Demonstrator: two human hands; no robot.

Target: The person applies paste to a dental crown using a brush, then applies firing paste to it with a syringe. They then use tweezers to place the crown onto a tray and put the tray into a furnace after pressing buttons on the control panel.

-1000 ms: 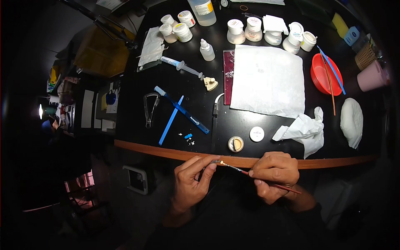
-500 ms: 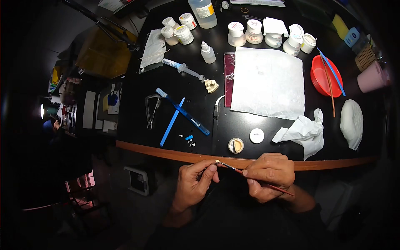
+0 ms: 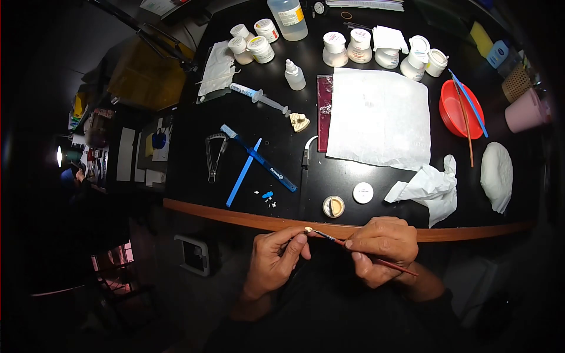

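Looking down from a head-worn camera, the view takes in two bare hands working just below the wooden front edge of a black worktable [image 3: 282, 147], at the lower centre of the frame. The left hand [image 3: 272, 259] is curled nearly closed, its thumb and forefinger pinched on a tiny pale piece [image 3: 308, 229] held at the fingertips; the piece is too small to tell exactly what it is. The right hand [image 3: 382, 247] is closed in a pen grip around a thin red-handled brush [image 3: 376, 260], whose tip touches the pale piece.

A second ago the brush tip stood a little to the right of the left fingertips; the hands have since drawn closer together and the tip now meets the piece, so the brushwork appears to be under way, with the hands barely shifted over the last half second.

On the table above the hands, at lower centre, sit a small open jar [image 3: 333, 206] and its white lid [image 3: 363, 192]. A crumpled tissue [image 3: 428, 188] lies to the right. A large white paper sheet [image 3: 376, 117] fills the upper centre, a red bowl [image 3: 460, 109] the upper right, and white pots [image 3: 335, 48] line the top. Blue-handled tools [image 3: 259, 159] cross at centre left.
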